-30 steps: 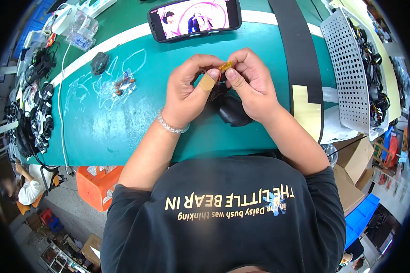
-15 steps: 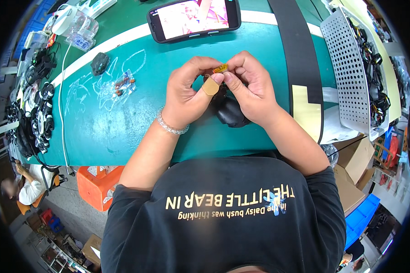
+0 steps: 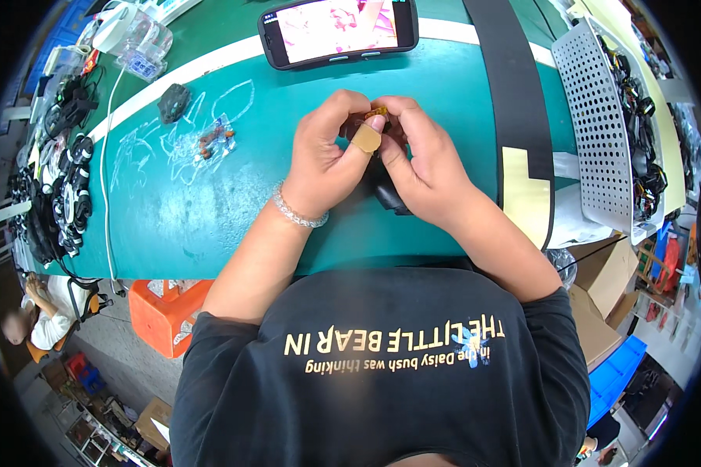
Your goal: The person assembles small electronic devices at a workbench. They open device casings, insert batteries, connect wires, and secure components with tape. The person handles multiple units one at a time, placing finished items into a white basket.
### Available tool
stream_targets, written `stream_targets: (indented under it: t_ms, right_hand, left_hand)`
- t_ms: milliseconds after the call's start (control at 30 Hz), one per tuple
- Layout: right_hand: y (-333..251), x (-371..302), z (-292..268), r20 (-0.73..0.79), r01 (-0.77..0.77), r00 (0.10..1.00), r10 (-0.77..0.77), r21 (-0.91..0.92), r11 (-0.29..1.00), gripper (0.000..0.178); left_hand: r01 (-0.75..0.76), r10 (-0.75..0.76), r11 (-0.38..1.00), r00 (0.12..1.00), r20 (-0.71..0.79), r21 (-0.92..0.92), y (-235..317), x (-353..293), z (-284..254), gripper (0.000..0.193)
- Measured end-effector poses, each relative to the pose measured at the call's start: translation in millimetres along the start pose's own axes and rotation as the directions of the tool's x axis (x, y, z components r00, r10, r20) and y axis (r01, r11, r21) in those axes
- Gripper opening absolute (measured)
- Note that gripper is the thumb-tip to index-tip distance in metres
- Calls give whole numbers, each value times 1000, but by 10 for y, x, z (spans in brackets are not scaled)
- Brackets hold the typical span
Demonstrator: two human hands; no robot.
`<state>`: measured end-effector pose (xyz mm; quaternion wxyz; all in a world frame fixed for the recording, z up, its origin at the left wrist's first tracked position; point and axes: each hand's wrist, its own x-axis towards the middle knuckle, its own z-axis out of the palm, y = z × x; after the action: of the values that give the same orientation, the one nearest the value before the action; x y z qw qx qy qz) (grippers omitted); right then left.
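Note:
Both hands meet over the middle of the green table, fingertips pinched together. Between them is a small amber-yellow piece (image 3: 378,113), mostly covered by the fingers; its kind cannot be made out. My left hand (image 3: 319,156) is closed on it, with a tan wrap (image 3: 365,139) around the thumb. From the other side, my right hand (image 3: 428,159) is closed at the same piece, thumb and forefinger bent in. Below the fingers, partly hidden by the right hand, shows a smooth black rounded part (image 3: 388,194). Whether it joins the amber piece is hidden.
A phone with a lit screen (image 3: 339,33) stands at the back. Left lie a dark lump (image 3: 174,103), a clear bag with small brown parts (image 3: 214,140) and black cable bundles (image 3: 74,187). To the right are a black strip (image 3: 514,101) and a white perforated basket (image 3: 592,117) of wired parts.
My fingers have closed further over the amber piece, so less of it shows. The right hand has turned slightly and covers more of the black part. The view has shifted a little.

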<state>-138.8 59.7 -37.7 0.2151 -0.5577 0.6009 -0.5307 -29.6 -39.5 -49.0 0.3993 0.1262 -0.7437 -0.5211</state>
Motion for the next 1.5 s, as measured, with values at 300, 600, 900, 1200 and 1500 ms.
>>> stream_targets:
  t_ms: [300, 600, 900, 1200, 1500]
  right_hand:
    - [6, 6, 2, -15, 45, 999, -48, -142, 989, 29]
    - [133, 43, 11, -102, -4, 995, -1, -49, 999, 14]
    - [262, 63, -34, -277, -33, 956, 101, 239, 970, 15]
    - [157, 79, -36, -248, 247, 932, -263, -96, 964, 9]
    - [129, 97, -101, -258, 196, 938, -231, -153, 968, 11]
  left_hand:
    - [9, -12, 998, 999, 42, 63, 25, -2, 5, 7]
    - [96, -98, 993, 995, 23, 67, -50, 7, 18, 24]
    - [162, -238, 945, 936, 259, 283, 35, -29, 6, 45]
    - [286, -290, 957, 953, 88, 48, 52, -74, 111, 30]
    - [242, -251, 957, 968, -32, -162, -48, -116, 138, 31]
